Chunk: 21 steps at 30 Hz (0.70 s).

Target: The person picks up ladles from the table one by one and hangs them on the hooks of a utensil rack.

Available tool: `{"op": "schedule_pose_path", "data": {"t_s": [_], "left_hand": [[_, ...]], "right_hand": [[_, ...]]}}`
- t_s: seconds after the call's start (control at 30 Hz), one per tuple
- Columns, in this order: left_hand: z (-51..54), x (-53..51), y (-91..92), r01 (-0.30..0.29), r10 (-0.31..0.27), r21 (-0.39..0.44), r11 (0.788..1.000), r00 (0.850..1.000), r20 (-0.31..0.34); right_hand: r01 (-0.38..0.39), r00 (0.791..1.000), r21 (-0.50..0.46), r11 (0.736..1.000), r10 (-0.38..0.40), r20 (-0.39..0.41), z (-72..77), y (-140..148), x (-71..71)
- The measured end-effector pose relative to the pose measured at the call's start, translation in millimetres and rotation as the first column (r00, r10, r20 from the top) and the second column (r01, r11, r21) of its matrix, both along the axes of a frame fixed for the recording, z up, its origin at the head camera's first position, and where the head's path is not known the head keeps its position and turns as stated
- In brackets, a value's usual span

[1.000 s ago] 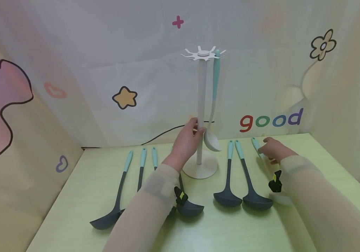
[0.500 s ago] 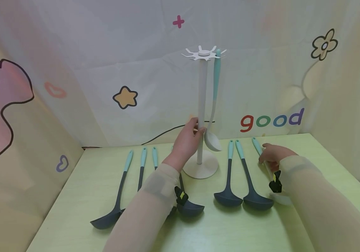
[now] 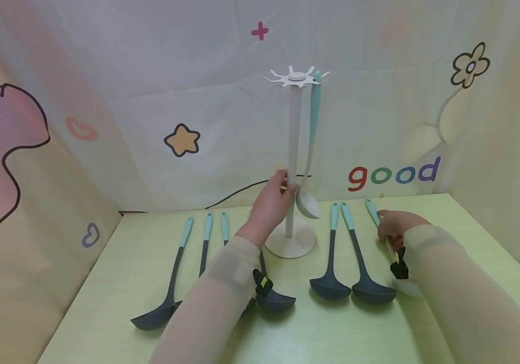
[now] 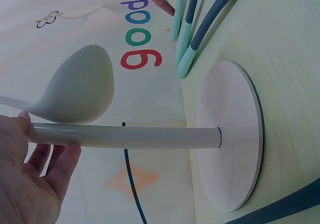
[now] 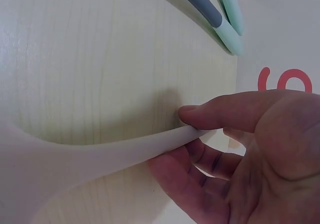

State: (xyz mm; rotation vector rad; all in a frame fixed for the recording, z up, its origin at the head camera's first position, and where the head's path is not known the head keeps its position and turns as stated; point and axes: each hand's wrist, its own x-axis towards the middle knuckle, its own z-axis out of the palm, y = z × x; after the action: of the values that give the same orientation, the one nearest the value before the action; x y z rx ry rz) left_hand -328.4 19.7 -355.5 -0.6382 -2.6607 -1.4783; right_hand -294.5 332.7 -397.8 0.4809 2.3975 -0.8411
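Observation:
My left hand grips the upright pole of a white utensil stand, thumb and fingers around it. From the slotted top of this stand hangs a white ladle with a mint handle, its bowl close to the pole and just above that hand. On the table at the right lies a second white ladle, also mint-handled and partly hidden by my sleeve. My right hand pinches its shaft; in the right wrist view the thumb lies over the shaft and the fingers curl below.
Two dark ladles with mint handles, one at the left and one at the right, lie between the stand and my right hand. Several more dark utensils lie left of the stand, partly under my left arm. A printed curtain rises behind the table.
My right hand has slid down from the mint handle toward the white shaft of the lying ladle and closed on it. The left hand keeps its grip on the pole.

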Motion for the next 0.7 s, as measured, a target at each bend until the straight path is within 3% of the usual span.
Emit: {"op": "schedule_pose_path", "data": {"t_s": [0.53, 0.7], "left_hand": [[0.2, 1.7, -0.6, 0.004, -0.004, 0.006, 1.0, 1.0, -0.004], [-0.4, 1.7, 0.2, 0.0, 0.0, 0.003, 1.0, 1.0, 0.002]], "right_hand": [[0.013, 1.0, -0.045, 0.999, -0.013, 0.009, -3.8, 6.4, -1.3], [0.063, 0.998, -0.092, 0.994, -0.063, 0.003, -3.1, 8.6, -1.1]]}}
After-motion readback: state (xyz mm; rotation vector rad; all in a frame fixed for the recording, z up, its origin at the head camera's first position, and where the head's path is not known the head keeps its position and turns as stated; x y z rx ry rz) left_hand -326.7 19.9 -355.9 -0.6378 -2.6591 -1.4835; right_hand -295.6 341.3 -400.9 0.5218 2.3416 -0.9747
